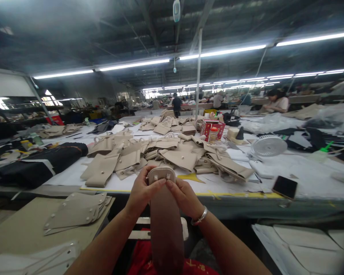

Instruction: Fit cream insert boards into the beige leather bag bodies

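My left hand (141, 189) and my right hand (185, 194) grip the top end of a long leather piece (165, 229) between them. The piece has a beige rounded end with two pale tabs, and a brown strip that hangs down toward my lap. Both thumbs press on the strip just below the tabs, while the other fingers are mostly hidden behind it. A silver bracelet is on my right wrist. Just beyond my hands, a heap of beige leather pieces (180, 159) with metal snaps covers the middle of the table.
Stacked beige panels (77, 210) lie on a board at lower left. A black wrapped bundle (43, 166) sits farther left. On the right are a phone (285, 187) at the table edge, a white round fan (268, 145) and a red box (213, 129). Several people work farther back.
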`<state>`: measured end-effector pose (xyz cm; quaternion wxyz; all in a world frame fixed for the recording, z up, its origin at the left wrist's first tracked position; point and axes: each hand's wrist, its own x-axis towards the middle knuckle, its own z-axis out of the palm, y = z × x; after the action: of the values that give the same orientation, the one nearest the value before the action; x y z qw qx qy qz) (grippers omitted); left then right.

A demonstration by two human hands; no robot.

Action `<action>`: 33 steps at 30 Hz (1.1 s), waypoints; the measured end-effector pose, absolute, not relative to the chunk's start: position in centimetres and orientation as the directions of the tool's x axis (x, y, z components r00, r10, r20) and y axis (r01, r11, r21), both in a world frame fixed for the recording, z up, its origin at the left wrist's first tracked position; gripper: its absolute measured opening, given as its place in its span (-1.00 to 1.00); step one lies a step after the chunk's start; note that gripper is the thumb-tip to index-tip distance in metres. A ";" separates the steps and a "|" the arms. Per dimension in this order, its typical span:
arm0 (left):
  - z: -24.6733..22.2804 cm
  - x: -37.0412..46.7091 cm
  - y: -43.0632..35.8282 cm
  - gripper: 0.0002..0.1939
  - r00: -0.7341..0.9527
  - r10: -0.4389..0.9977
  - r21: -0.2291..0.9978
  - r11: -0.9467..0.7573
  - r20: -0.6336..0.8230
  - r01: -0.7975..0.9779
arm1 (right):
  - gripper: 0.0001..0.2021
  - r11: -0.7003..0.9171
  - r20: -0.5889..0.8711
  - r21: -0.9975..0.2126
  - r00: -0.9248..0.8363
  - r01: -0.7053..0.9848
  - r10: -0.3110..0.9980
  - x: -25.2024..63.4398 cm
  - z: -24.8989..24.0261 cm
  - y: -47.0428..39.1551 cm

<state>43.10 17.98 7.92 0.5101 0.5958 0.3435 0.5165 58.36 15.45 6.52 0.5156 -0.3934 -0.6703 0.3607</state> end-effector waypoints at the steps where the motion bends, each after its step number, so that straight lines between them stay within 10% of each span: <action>1: 7.8 42.9 17.9 -0.43 0.195 0.939 0.955 -0.260 0.284 -0.141 | -0.62 0.410 0.393 -0.908 -0.159 0.086 0.906 58.5 6.5 15.5; 8: 7.3 41.4 18.0 -0.66 0.275 0.905 0.884 -0.393 0.324 0.254 | -0.60 0.303 0.308 -0.951 -0.158 -0.058 0.938 59.1 5.9 15.7; 15: 8.4 42.8 18.4 -0.59 0.418 0.876 0.906 -0.357 0.239 0.229 | -0.57 0.189 0.214 -0.974 -0.238 -0.125 0.947 59.5 5.9 16.5; 20: 8.2 43.3 18.5 -0.59 0.388 0.889 0.914 -0.344 0.243 0.215 | -0.58 0.344 0.297 -0.903 -0.204 0.258 0.933 60.5 6.7 16.7; 25: 8.2 43.6 18.6 -0.61 0.407 0.880 0.920 -0.345 0.246 0.188 | -0.65 0.376 0.523 -0.535 -0.052 0.756 0.851 61.0 8.4 16.4; 33: 8.7 43.1 18.2 -0.62 0.445 0.877 0.957 -0.262 0.182 0.124 | -0.65 0.500 0.540 -0.441 -0.225 0.745 0.811 60.9 10.7 16.1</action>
<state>43.09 18.19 8.74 0.4892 0.6949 0.3602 0.3847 60.93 16.11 10.71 0.3737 -0.4978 -0.7814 0.0439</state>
